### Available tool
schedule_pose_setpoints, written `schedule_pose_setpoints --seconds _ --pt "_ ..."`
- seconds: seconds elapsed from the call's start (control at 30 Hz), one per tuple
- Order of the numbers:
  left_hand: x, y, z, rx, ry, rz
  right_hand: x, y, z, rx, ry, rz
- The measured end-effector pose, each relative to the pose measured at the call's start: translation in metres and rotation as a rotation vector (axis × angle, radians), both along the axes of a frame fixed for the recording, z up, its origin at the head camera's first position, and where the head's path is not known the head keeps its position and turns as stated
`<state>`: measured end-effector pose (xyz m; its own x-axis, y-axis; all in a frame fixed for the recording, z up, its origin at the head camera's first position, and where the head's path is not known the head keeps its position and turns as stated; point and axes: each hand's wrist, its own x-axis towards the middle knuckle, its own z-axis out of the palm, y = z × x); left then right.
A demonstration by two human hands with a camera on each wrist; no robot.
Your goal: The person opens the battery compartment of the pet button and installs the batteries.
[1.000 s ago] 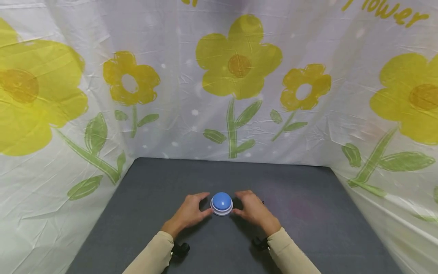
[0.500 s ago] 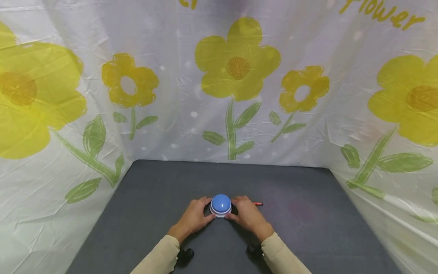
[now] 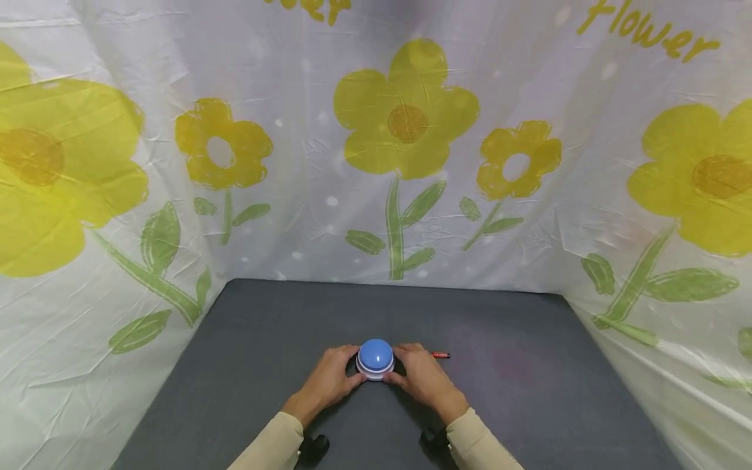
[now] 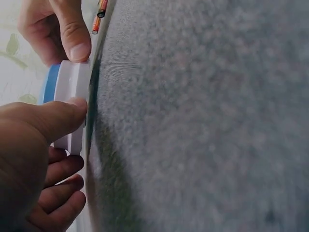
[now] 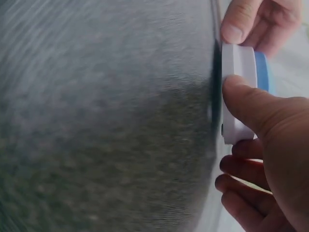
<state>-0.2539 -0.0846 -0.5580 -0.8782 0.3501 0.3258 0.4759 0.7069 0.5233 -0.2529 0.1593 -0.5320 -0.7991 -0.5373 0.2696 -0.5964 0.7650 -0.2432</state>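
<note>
A push button [image 3: 376, 356] with a blue dome and a white round base is at the middle of the dark table, dome up. My left hand [image 3: 329, 378] grips its left side, and my right hand [image 3: 424, 377] grips the right side. In the left wrist view the left thumb presses the white base [image 4: 72, 87] near its lower edge, with fingers curled at the far side. The right wrist view has the right thumb on the white base [image 5: 240, 65] in the same way. Whether the base touches the tabletop, I cannot tell.
Just beyond my right hand lies a small red battery [image 3: 441, 355]; the left wrist view has two batteries [image 4: 96, 24] close together. The grey table [image 3: 282, 313] is bounded at the back and sides by a flower-printed curtain [image 3: 305, 196].
Both hands, apart from the push button at first, have closed in from the sides and now grip its base. A red battery that was hidden behind the right hand has come into sight.
</note>
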Motion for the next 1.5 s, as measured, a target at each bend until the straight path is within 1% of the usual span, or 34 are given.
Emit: schedule_pose_setpoints --seconds 0.1,0.17,0.33,0.5,0.6,0.67,0.8,0.93,1.03,1.07,1.13,1.23,1.3,1.4,1.5 --pt "0.002 -0.003 0.004 0.001 0.026 0.008 0.000 -0.002 0.003 -0.016 -0.032 -0.006" --pt "0.004 -0.005 0.009 0.021 0.053 0.013 0.001 -0.003 0.009 -0.041 -0.040 -0.010" --pt "0.009 -0.010 0.020 0.066 0.149 0.019 0.005 -0.006 0.021 -0.152 -0.058 -0.012" --pt "0.009 -0.015 0.023 0.134 0.226 0.008 0.008 -0.009 0.030 -0.282 -0.043 -0.007" --pt "0.009 -0.017 0.026 0.194 0.264 -0.001 0.010 -0.010 0.035 -0.323 -0.007 0.006" --pt "0.011 -0.018 0.029 0.242 0.282 0.001 0.011 -0.011 0.040 -0.335 0.032 0.011" --pt "0.015 -0.018 0.037 0.335 0.312 0.026 0.013 -0.013 0.045 -0.366 0.158 -0.001" --pt "0.018 -0.014 0.042 0.403 0.367 0.056 0.013 -0.019 0.048 -0.455 0.296 -0.027" --pt "0.021 -0.010 0.044 0.471 0.394 0.087 0.013 -0.023 0.050 -0.525 0.361 -0.045" --pt "0.022 -0.008 0.045 0.505 0.397 0.097 0.013 -0.024 0.051 -0.543 0.373 -0.053" --pt "0.023 -0.005 0.046 0.607 0.382 0.105 0.014 -0.026 0.052 -0.568 0.390 -0.064" --pt "0.024 0.001 0.049 0.784 0.344 0.105 0.016 -0.028 0.053 -0.591 0.406 -0.090" --pt "0.025 0.004 0.052 0.887 0.307 0.119 0.017 -0.029 0.053 -0.604 0.408 -0.108" --pt "0.025 0.007 0.055 0.948 0.284 0.193 0.019 -0.031 0.052 -0.628 0.398 -0.121" --pt "0.025 0.009 0.058 0.965 0.270 0.253 0.019 -0.033 0.052 -0.642 0.379 -0.123"
